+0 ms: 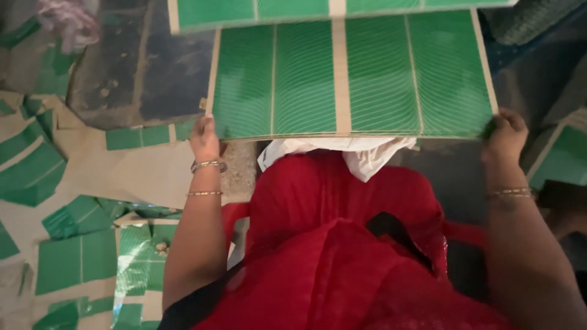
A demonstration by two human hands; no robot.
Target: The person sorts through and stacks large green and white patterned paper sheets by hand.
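Observation:
A stack of large green printed cardboard sheets (348, 76) with thin white curved lines and tan borders lies in front of me. My left hand (205, 139) grips its near left corner. My right hand (505, 137) grips the near right corner. Both wrists wear thin bangles. A second similar green sheet (293, 11) lies beyond it at the top edge. A white cloth (361, 154) sits on my red-clad lap just under the stack's near edge.
Loose green and tan cardboard offcuts (73, 256) litter the floor at my left. A dark worn floor patch (153, 67) shows at upper left. More green sheet material (565, 159) lies at the right edge.

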